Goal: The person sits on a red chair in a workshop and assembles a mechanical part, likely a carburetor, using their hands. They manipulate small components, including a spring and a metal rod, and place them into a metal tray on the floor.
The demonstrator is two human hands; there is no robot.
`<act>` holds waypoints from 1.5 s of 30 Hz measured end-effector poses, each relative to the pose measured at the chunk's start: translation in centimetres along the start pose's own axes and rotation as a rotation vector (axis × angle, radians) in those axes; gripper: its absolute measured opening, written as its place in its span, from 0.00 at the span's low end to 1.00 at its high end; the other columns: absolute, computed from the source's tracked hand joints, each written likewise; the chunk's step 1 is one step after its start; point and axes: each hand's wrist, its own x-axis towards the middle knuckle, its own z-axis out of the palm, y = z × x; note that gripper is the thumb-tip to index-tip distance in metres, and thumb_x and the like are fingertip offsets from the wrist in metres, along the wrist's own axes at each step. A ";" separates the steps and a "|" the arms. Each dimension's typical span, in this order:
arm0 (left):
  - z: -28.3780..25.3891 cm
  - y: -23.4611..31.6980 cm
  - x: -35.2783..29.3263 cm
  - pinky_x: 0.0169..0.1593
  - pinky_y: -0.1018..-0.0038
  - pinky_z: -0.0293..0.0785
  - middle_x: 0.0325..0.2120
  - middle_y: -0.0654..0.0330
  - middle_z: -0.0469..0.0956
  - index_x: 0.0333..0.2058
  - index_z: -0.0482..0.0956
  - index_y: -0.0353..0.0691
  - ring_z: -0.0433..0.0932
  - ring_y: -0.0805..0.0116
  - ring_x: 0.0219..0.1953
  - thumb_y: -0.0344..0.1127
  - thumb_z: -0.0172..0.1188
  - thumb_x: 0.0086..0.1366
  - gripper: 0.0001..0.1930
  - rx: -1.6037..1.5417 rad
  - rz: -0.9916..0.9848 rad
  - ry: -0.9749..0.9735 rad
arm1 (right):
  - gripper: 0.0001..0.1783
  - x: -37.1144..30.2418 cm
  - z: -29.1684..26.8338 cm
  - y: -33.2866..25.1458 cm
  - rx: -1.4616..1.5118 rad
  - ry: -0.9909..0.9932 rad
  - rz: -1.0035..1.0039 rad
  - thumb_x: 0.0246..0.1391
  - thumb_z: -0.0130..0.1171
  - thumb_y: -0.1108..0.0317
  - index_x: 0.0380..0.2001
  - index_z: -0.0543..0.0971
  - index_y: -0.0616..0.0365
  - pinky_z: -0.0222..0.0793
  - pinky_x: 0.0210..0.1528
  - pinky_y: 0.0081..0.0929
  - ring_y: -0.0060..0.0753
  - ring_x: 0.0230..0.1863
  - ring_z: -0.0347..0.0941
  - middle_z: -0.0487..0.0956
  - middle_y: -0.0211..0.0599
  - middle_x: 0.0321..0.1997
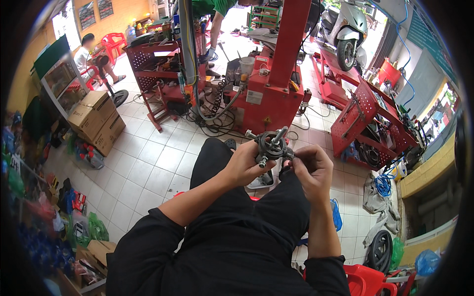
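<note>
The left hand (243, 165) has its grip around a round, dark-grey metal tool (271, 147) with silver bolts, above black-trousered legs (213, 160). The right hand (315, 171) pinches its right-hand end.

The tiled floor (168, 158) carries cardboard boxes (101, 121) at nine o'clock, dark cables (210, 129) at eleven, a red cart (353, 116) at three.

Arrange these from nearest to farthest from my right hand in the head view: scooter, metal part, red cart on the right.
1. Metal part: just left of your right hand, held in your left hand.
2. Red cart: ahead, to the right.
3. Scooter: farthest back, ahead and right.
</note>
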 end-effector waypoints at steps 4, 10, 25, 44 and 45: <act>0.0 0.1 -0.1 0.35 0.68 0.69 0.27 0.52 0.76 0.38 0.76 0.36 0.75 0.56 0.30 0.46 0.61 0.55 0.19 -0.013 -0.020 -0.009 | 0.07 0.0 0.0 -0.1 0.032 -0.002 0.001 0.49 0.55 0.81 0.34 0.72 0.65 0.66 0.35 0.14 0.14 0.31 0.69 0.73 0.29 0.31; 0.0 -0.9 -0.3 0.35 0.65 0.68 0.27 0.50 0.75 0.37 0.75 0.37 0.73 0.52 0.30 0.47 0.63 0.52 0.21 0.068 0.050 -0.035 | 0.08 0.4 -0.2 0.0 0.229 -0.050 0.092 0.47 0.52 0.82 0.33 0.69 0.62 0.66 0.34 0.15 0.16 0.30 0.68 0.71 0.30 0.31; 0.0 0.4 -0.2 0.35 0.64 0.68 0.27 0.50 0.75 0.37 0.75 0.36 0.73 0.50 0.30 0.47 0.60 0.53 0.20 0.074 -0.016 -0.092 | 0.13 -0.3 0.6 0.2 -0.120 -0.043 -0.221 0.36 0.47 0.86 0.29 0.67 0.62 0.59 0.37 0.13 0.18 0.32 0.62 0.65 0.32 0.34; -0.3 0.0 0.1 0.34 0.61 0.68 0.29 0.48 0.76 0.39 0.75 0.36 0.74 0.46 0.30 0.47 0.64 0.49 0.23 0.149 0.133 -0.090 | 0.08 0.0 0.1 -0.4 0.530 -0.034 0.280 0.47 0.50 0.80 0.32 0.68 0.59 0.68 0.33 0.20 0.22 0.30 0.68 0.69 0.32 0.31; -0.2 0.0 0.2 0.34 0.61 0.68 0.29 0.48 0.76 0.39 0.75 0.36 0.74 0.46 0.30 0.47 0.64 0.49 0.23 0.138 0.144 -0.077 | 0.07 0.0 0.1 -0.5 0.551 -0.032 0.299 0.47 0.50 0.79 0.32 0.68 0.59 0.69 0.33 0.20 0.22 0.30 0.69 0.70 0.32 0.30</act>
